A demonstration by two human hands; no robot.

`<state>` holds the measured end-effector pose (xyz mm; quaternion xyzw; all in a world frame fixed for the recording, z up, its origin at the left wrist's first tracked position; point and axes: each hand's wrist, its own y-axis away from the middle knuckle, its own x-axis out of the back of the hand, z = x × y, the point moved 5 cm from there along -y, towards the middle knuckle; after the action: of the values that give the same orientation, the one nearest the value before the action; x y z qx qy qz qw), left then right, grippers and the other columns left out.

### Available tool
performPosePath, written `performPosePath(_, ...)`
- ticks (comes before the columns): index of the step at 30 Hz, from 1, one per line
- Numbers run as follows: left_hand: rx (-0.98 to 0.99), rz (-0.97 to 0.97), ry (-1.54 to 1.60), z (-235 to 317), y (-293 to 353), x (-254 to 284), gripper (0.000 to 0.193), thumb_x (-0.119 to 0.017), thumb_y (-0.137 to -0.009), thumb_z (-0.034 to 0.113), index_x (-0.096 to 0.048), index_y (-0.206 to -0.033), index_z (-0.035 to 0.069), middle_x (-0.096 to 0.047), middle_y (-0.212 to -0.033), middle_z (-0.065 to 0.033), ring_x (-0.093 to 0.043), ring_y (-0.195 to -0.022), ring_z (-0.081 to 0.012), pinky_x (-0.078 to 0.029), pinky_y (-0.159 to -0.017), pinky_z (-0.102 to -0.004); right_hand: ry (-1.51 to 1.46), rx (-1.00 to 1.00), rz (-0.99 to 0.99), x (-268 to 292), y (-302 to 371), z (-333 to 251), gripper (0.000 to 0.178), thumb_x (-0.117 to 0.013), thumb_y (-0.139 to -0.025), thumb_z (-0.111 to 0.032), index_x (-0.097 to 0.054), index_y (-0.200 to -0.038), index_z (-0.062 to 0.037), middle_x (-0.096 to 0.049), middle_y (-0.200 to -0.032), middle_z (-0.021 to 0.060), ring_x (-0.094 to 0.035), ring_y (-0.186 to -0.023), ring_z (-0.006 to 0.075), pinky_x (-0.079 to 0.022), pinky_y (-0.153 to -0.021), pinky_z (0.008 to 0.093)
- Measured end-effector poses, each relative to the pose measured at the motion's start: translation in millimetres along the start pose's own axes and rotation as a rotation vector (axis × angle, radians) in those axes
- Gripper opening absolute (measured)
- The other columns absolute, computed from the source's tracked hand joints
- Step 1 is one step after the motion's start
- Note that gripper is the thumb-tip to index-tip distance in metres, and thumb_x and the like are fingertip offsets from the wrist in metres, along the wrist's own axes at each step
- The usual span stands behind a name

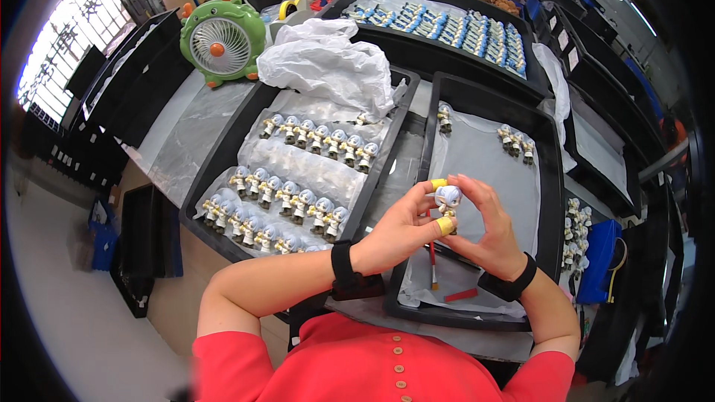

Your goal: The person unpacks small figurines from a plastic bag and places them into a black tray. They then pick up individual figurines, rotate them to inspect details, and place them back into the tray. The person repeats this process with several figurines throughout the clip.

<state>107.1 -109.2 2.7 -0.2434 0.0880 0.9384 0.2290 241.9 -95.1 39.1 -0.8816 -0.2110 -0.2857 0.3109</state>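
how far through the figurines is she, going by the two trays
Early on, it seems. Done: only four figurines stand at the far end of the right tray, one at its left and three at its right. In hand: one figurine held between the left hand and right hand. Left: the rows of figurines filling the left tray.

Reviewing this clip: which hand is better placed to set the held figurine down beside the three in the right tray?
Probably the right hand: it grips the figurine with the left hand and lies nearer the three figurines.
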Motion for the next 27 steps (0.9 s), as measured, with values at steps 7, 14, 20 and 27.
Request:
performPosePath(7, 0.013, -0.013, 0.023, -1.1, -0.9, -0.3, 0.056, -0.055, -0.090, 0.009, -0.027, -0.138, 0.004, -0.049, -0.122, -0.0085, -0.051, -0.110, -0.0151, -0.043, -0.094, -0.0312, -0.012, -0.006, 0.033, 2.3, 1.8, 0.8, 0.075, -0.078, -0.063, -0.007, -0.042, -0.129, -0.0051, -0.050, -0.124, 0.0129, -0.048, -0.114, 0.0294, -0.041, -0.095, 0.0360)
performPosePath(14, -0.019, 0.048, -0.046, 2.2, -0.5, 3.9, 0.056, -0.056, -0.088, 0.006, -0.029, -0.137, 0.005, -0.049, -0.122, -0.0088, -0.051, -0.111, -0.0151, -0.042, -0.094, -0.0300, -0.017, -0.003, 0.028, 4.1, 2.3, 1.6, 0.077, -0.077, -0.061, -0.005, -0.041, -0.129, -0.0062, -0.050, -0.123, 0.0122, -0.047, -0.114, 0.0293, -0.041, -0.096, 0.0360)
performPosePath(20, 0.040, 0.052, 0.166, -2.9, -1.8, 6.6, 0.051, -0.051, -0.091, 0.007, -0.030, -0.137, 0.004, -0.049, -0.122, -0.0100, -0.051, -0.112, -0.0192, -0.043, -0.095, -0.0325, -0.043, 0.012, 0.046, 7.0, 1.6, -2.6, 0.076, -0.076, -0.061, -0.004, -0.041, -0.129, -0.0063, -0.050, -0.121, 0.0129, -0.048, -0.113, 0.0302, -0.041, -0.094, 0.0366)
performPosePath(27, 0.100, -0.126, 0.254, -4.8, 0.1, -9.0, 0.045, -0.037, -0.098, 0.032, -0.033, -0.134, 0.005, -0.050, -0.120, -0.0081, -0.051, -0.114, -0.0223, -0.043, -0.095, -0.0373, 0.064, 0.182, 0.108, 4.9, 4.6, -16.6, 0.075, -0.073, -0.060, 0.001, -0.042, -0.128, -0.0064, -0.049, -0.121, 0.0125, -0.048, -0.111, 0.0305, -0.043, -0.090, 0.0379)
